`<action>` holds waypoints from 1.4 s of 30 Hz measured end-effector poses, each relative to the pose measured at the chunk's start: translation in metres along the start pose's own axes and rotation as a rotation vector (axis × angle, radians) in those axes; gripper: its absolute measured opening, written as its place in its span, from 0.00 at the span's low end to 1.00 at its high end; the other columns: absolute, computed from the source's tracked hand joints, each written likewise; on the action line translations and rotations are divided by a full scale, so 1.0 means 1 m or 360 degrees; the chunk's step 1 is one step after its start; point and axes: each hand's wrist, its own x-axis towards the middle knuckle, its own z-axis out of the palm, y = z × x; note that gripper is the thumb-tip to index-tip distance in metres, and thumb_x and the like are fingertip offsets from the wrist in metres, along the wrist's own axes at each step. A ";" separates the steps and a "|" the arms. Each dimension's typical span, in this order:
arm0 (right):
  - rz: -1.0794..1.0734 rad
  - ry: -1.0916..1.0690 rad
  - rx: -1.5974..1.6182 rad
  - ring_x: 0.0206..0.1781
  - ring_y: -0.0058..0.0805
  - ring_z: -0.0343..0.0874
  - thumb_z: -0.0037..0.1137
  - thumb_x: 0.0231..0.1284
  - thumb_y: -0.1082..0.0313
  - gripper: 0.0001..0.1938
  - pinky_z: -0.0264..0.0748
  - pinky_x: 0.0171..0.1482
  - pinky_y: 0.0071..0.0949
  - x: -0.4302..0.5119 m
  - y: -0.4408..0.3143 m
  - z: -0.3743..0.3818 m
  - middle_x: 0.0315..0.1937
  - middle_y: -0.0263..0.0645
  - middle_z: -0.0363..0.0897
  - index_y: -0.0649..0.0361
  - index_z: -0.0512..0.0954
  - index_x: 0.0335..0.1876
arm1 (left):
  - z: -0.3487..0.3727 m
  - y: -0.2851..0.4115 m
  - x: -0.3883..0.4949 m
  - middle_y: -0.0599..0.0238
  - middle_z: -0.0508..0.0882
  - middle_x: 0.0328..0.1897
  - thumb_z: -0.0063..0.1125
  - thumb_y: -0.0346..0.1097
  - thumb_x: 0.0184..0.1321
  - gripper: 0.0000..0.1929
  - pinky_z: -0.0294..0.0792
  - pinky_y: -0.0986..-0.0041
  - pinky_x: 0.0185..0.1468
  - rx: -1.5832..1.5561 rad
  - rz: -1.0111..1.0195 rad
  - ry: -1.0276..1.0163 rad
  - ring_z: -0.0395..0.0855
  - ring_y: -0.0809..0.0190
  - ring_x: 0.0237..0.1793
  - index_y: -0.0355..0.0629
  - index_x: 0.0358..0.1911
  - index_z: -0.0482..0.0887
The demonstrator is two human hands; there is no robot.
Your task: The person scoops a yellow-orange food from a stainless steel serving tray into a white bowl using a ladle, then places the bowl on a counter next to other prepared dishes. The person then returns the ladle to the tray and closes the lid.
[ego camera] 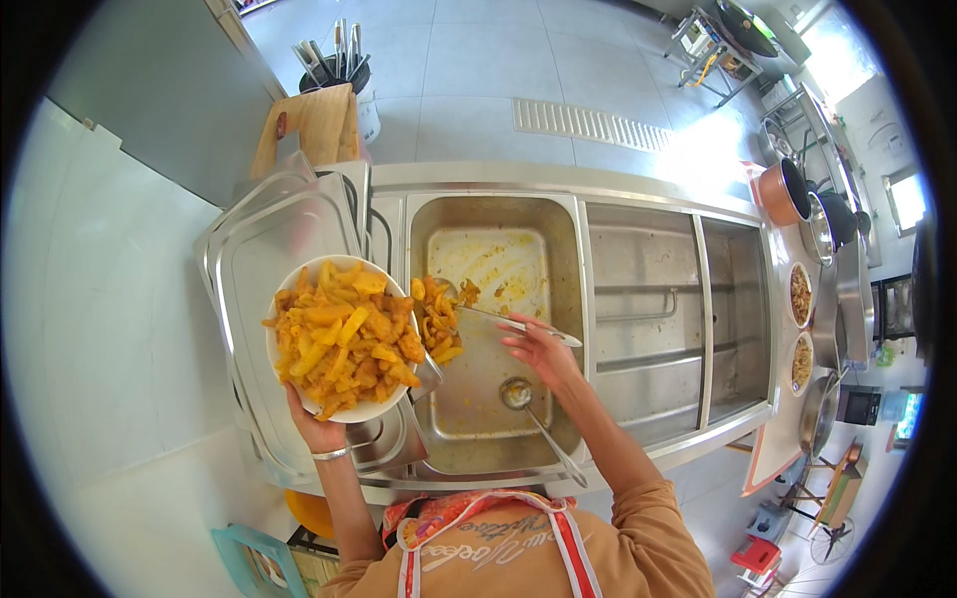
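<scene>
My left hand [318, 426] supports a white bowl [374, 410] from below and at its near edge. It is heaped with yellow-orange cooked food pieces [340, 336]. My right hand [534, 345] is beside the handle of a metal serving spoon [557, 335], fingers spread; whether they touch it is unclear. That spoon's head lies by a smaller heap of the same food [436, 321] in a deep steel pan [490, 258], partly hidden by the bowl. A steel ladle [516, 393] rests in the pan's near part, its handle over the near rim.
Steel lids [262, 224] are stacked at the left beneath the bowl. Right of the pan are open steel wells [643, 321]. Farther right, a counter holds two food bowls [800, 295] and a copper-coloured pot [781, 190]. A wooden block [306, 127] stands at the far left.
</scene>
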 end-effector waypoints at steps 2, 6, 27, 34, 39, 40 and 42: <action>-0.0146 0.0030 -0.0149 0.45 0.32 0.81 0.40 0.68 0.67 0.19 0.80 0.42 0.23 -0.016 -0.016 0.013 0.55 0.51 0.73 0.66 0.66 0.61 | 0.000 0.001 0.001 0.60 0.69 0.65 0.45 0.49 0.66 0.26 0.62 0.58 0.64 -0.0001 0.0002 0.0042 0.67 0.54 0.63 0.43 0.63 0.63; -0.0434 0.0018 -0.0514 0.44 0.31 0.82 0.41 0.67 0.67 0.20 0.80 0.41 0.23 -0.057 -0.067 0.052 0.55 0.51 0.73 0.67 0.65 0.61 | -0.002 0.000 0.002 0.60 0.71 0.63 0.46 0.48 0.66 0.25 0.63 0.58 0.64 -0.0043 -0.0027 -0.0012 0.69 0.53 0.62 0.42 0.62 0.65; -0.1469 -0.0762 -0.2063 0.54 0.42 0.76 0.51 0.57 0.74 0.21 0.77 0.51 0.36 -0.106 -0.068 0.133 0.56 0.55 0.71 0.68 0.68 0.58 | 0.013 -0.025 0.011 0.59 0.68 0.65 0.44 0.49 0.66 0.26 0.60 0.58 0.66 -0.0099 -0.0307 -0.0080 0.67 0.52 0.64 0.44 0.64 0.63; -0.1075 0.0299 -0.0867 0.53 0.32 0.77 0.41 0.69 0.59 0.21 0.77 0.46 0.26 -0.057 -0.087 0.074 0.51 0.45 0.75 0.67 0.66 0.60 | 0.007 -0.017 0.003 0.59 0.69 0.65 0.45 0.49 0.66 0.26 0.62 0.56 0.64 -0.0123 -0.0201 -0.0022 0.68 0.52 0.62 0.44 0.63 0.64; -0.0723 0.0409 -0.1258 0.47 0.28 0.78 0.41 0.69 0.64 0.17 0.75 0.44 0.23 0.006 -0.048 0.012 0.48 0.41 0.77 0.63 0.68 0.59 | -0.002 -0.005 0.001 0.60 0.68 0.66 0.45 0.50 0.66 0.27 0.62 0.58 0.64 0.0002 -0.0052 -0.0066 0.67 0.53 0.63 0.44 0.64 0.63; -0.0703 0.0402 -0.1311 0.45 0.30 0.78 0.42 0.69 0.66 0.16 0.75 0.43 0.24 0.013 -0.034 0.007 0.48 0.41 0.77 0.63 0.69 0.58 | -0.005 -0.002 -0.001 0.60 0.68 0.66 0.45 0.50 0.66 0.27 0.62 0.58 0.64 0.0031 -0.0014 -0.0057 0.67 0.54 0.63 0.44 0.64 0.63; -0.0754 0.0337 -0.1585 0.45 0.34 0.78 0.44 0.67 0.67 0.15 0.75 0.45 0.26 0.021 -0.011 0.000 0.47 0.44 0.77 0.63 0.70 0.57 | -0.010 0.003 -0.003 0.62 0.67 0.66 0.45 0.50 0.66 0.27 0.62 0.58 0.64 -0.0011 -0.0008 0.0050 0.66 0.54 0.64 0.44 0.64 0.62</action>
